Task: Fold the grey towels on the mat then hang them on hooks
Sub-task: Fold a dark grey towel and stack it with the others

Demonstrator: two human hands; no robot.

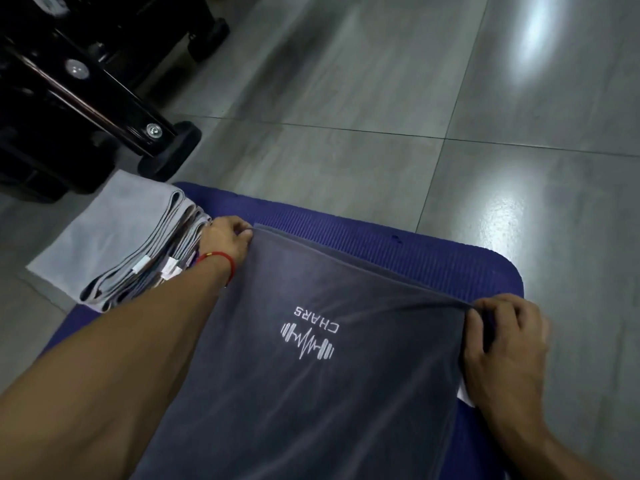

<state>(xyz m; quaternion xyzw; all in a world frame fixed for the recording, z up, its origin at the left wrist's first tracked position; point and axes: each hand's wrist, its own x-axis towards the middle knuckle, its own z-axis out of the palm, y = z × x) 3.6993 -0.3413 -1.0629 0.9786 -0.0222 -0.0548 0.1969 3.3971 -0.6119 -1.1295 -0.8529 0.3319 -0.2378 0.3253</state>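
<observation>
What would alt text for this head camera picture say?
Two hands, left hand and right hand, pinch the far corners of a dark grey towel over a blue mat. Folded light grey towels lie stacked at left.

A dark grey cloth towel (311,375) bearing a white dumbbell-and-pulse logo (308,341) lies on a ribbed blue-purple foam mat (398,244), beside pale grey folded towels (114,244); a red thread bracelet (221,259).

Glossy grey tiled floor (346,81) with light glare, black wheeled equipment frame (86,81) at left
</observation>
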